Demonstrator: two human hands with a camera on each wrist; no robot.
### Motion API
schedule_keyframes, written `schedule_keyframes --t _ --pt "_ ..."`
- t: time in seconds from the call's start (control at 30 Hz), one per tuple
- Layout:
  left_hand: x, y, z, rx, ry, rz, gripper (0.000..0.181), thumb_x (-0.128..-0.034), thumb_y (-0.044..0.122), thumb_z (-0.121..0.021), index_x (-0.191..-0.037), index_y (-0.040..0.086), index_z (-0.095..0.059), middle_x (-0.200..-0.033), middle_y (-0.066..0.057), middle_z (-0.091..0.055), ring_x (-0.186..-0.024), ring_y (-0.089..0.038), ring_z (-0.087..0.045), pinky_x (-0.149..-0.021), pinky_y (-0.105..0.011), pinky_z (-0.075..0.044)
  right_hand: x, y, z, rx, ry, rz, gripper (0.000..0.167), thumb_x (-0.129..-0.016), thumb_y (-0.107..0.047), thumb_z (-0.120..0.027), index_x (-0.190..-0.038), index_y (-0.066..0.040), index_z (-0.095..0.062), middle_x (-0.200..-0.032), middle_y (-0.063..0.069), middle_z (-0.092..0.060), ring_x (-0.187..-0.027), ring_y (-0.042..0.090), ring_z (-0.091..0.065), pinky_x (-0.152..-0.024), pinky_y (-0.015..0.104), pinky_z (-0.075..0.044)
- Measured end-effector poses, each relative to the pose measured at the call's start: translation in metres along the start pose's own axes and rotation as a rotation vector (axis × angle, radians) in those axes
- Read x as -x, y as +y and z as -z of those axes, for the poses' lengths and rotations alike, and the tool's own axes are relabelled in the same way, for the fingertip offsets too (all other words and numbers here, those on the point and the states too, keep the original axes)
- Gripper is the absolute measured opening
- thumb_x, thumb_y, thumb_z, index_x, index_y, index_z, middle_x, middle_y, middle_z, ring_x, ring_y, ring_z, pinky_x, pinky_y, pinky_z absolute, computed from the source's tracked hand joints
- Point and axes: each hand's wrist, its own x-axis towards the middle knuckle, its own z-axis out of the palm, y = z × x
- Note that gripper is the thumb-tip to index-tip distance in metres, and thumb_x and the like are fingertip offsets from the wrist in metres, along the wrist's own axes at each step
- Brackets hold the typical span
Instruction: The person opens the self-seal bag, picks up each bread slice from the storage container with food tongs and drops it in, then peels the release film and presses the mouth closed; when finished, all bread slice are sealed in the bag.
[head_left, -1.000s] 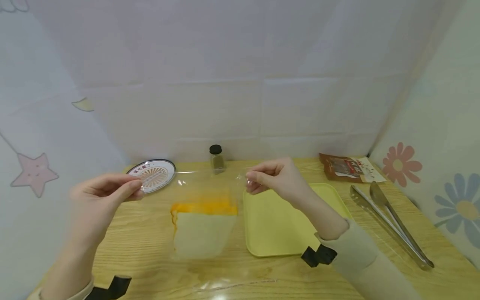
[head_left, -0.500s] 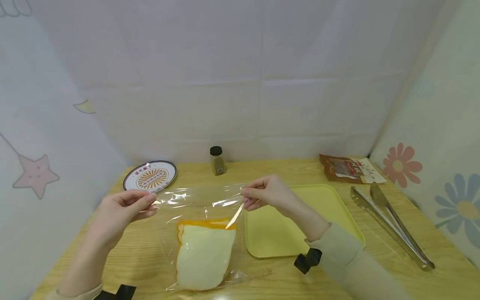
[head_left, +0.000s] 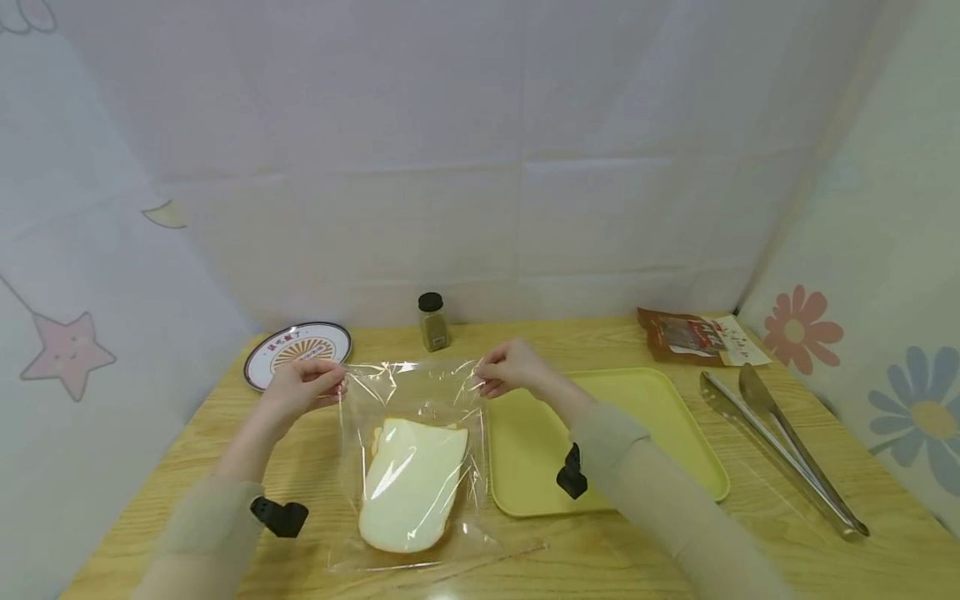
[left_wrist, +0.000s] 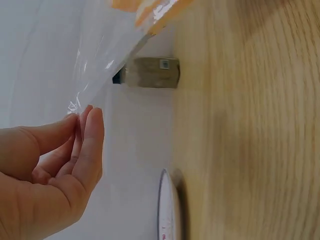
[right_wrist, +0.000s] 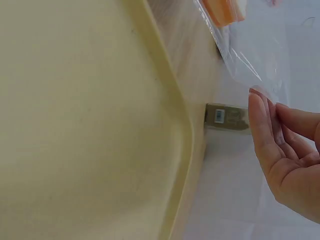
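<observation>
A clear plastic bag with bread slices inside hangs between both hands over the front of the table. My left hand pinches the bag's upper left corner between thumb and fingers. At the upper right corner, my right hand pinches the film in the same way. The wrist views show the film running from the left fingertips and the bag from the right ones. One pale slice faces up, with the edge of another behind it. Whether the bag's bottom touches the table cannot be told.
A yellow tray lies just right of the bag. Behind stand a spice jar with a black lid and, at left, a patterned plate. Metal tongs and a brown food packet lie at the right.
Both hands first come down and closer together with the bag. Lately the left hand has moved right and away from me, the right slightly away. The bread now shows more squarely from above.
</observation>
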Motion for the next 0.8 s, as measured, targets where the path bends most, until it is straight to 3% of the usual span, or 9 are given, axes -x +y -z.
schedule_keyframes --t 0.2,0.43,0.63,0.8 --pt "-0.02 -0.021 0.0 0.002 -0.021 0.114 0.034 -0.0967 0.006 -0.05 -0.118 -0.02 -0.047 -0.078 0.005 -0.066 -0.072 -0.004 -0.065 -0.071 -0.02 -0.058 -0.022 0.015 -0.006 0.152 0.006 0.007 0.017 -0.09 -0.001 -0.058 -0.099 0.011 -0.067 -0.082 0.023 -0.07 -0.065 0.023 -0.07 -0.063 0.031 -0.06" --pt "-0.035 -0.031 -0.004 0.005 -0.027 0.14 0.043 -0.0934 0.0 -0.054 -0.126 -0.025 -0.038 -0.082 0.003 -0.065 -0.073 -0.005 -0.066 -0.076 -0.024 -0.059 -0.033 0.023 -0.007 0.223 0.06 0.016 0.015 -0.09 0.001 -0.058 -0.091 0.013 -0.066 -0.073 0.021 -0.068 -0.056 0.021 -0.067 -0.058 0.03 -0.06" --pt "-0.041 -0.035 -0.01 -0.01 0.025 0.173 0.044 -0.0904 -0.005 -0.055 -0.126 -0.025 -0.039 -0.085 0.0 -0.065 -0.071 -0.006 -0.066 -0.078 -0.027 -0.059 -0.038 0.029 -0.009 0.226 0.09 0.014 0.012 -0.087 0.004 -0.06 -0.085 0.014 -0.066 -0.069 0.019 -0.068 -0.048 0.013 -0.06 -0.056 0.029 -0.06" --pt "-0.044 -0.041 -0.012 -0.017 0.071 0.18 0.042 -0.0894 -0.007 -0.055 -0.124 -0.025 -0.041 -0.083 -0.002 -0.065 -0.068 -0.005 -0.065 -0.074 -0.026 -0.059 -0.04 0.032 -0.011 0.259 0.123 0.03 0.011 -0.087 0.004 -0.061 -0.083 0.013 -0.066 -0.07 0.022 -0.068 -0.049 0.017 -0.063 -0.056 0.031 -0.06"
